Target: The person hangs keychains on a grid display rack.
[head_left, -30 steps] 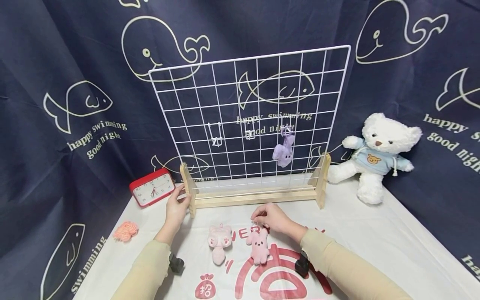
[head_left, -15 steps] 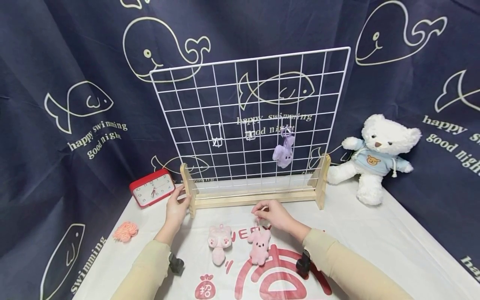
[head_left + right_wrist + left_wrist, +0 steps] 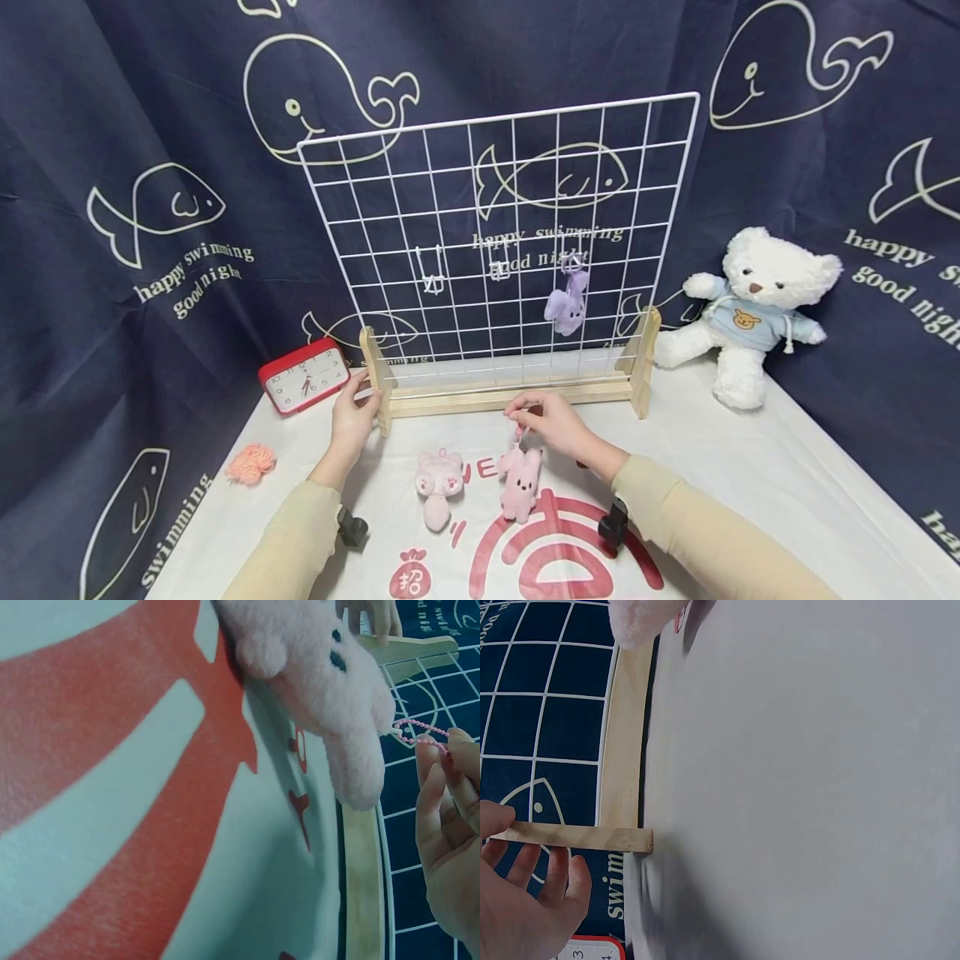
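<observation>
My right hand (image 3: 553, 422) pinches the pink bead chain (image 3: 420, 729) of a pink plush keychain (image 3: 521, 485). The plush dangles below the fingers, its face towards me in the head view. At the left end of the wire grid rack, my left hand (image 3: 356, 417) holds the wooden side foot (image 3: 592, 836) between thumb and fingers. A second pink plush keychain (image 3: 438, 492) lies on the cloth between both forearms. From one hook of the white grid (image 3: 517, 192) hangs a purple plush keychain (image 3: 567, 308).
Two bare white hooks (image 3: 432, 282) are clipped on the grid, left and centre. A red clock (image 3: 306, 377) stands beside the left hand, with a coral fabric flower (image 3: 252, 463) nearer me. To the right sits a white teddy bear (image 3: 757, 308). A navy curtain backs the table.
My right hand has moved up slightly towards the rack, and the pink plush has risen and turned a little with it. The left hand stays at the wooden foot.
</observation>
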The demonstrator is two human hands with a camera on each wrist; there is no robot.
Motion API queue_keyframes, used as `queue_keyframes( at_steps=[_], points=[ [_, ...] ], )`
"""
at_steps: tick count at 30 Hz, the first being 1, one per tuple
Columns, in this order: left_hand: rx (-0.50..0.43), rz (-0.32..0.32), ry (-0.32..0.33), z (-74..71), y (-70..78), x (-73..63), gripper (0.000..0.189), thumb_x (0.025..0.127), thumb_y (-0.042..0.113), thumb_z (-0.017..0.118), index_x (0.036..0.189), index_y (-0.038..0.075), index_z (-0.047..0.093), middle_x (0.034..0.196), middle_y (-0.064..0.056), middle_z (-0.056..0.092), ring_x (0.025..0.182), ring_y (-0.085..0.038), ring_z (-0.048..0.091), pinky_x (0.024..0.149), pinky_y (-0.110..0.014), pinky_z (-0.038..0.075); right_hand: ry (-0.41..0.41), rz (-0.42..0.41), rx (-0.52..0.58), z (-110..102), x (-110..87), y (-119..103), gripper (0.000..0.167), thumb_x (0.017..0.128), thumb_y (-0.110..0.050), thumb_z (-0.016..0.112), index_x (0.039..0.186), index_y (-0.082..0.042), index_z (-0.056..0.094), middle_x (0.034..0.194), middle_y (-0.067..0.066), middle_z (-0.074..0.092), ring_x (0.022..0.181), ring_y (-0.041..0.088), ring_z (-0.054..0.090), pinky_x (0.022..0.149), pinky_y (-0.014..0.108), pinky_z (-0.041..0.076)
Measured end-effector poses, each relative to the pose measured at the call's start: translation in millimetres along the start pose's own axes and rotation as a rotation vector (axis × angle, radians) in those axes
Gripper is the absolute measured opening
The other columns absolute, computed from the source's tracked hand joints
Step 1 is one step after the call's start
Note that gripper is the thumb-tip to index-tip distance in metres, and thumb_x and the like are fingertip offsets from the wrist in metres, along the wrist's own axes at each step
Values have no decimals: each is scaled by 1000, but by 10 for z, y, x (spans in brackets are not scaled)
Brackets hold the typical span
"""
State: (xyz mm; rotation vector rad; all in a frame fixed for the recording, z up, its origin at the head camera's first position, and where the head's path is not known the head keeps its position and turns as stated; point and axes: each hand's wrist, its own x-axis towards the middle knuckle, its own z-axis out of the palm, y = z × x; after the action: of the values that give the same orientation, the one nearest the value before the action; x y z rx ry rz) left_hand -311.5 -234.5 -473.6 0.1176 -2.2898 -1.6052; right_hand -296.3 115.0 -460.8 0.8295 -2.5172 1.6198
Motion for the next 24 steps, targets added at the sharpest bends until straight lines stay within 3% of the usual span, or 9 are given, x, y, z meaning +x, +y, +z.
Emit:
queue_keyframes(
  at_steps=[5,9,17,24],
  points=[
    [-3,-6,0,-4,8,-13,51,98,2,63,147,2,50,134,-27,59,116,-46,62,101,-52,53,6,-11,30,-6,9,-46,9,96,-2,68,101,2,74,90,16,72,71,32,68,63,20,51],
    [-6,-3,5,-1,1,-14,50,98,1,63,147,3,50,133,-27,60,116,-46,62,100,-52,54,32,-6,19,1,24,-87,11,96,-2,69,103,5,73,87,9,71,71,37,67,59,19,48],
    [-15,2,6,-1,-6,1,50,98,1,63,146,3,51,133,-27,60,117,-46,62,101,-53,53,70,-27,10,-51,-10,-449,9,95,5,66,100,11,71,91,22,71,71,45,65,56,18,42],
    [-8,-6,5,2,-7,2,50,98,1,63,147,3,51,133,-27,60,117,-47,61,101,-54,53,111,-42,18,-36,78,-240,9,95,1,68,101,5,74,97,17,73,71,39,66,60,19,46]
  ],
)
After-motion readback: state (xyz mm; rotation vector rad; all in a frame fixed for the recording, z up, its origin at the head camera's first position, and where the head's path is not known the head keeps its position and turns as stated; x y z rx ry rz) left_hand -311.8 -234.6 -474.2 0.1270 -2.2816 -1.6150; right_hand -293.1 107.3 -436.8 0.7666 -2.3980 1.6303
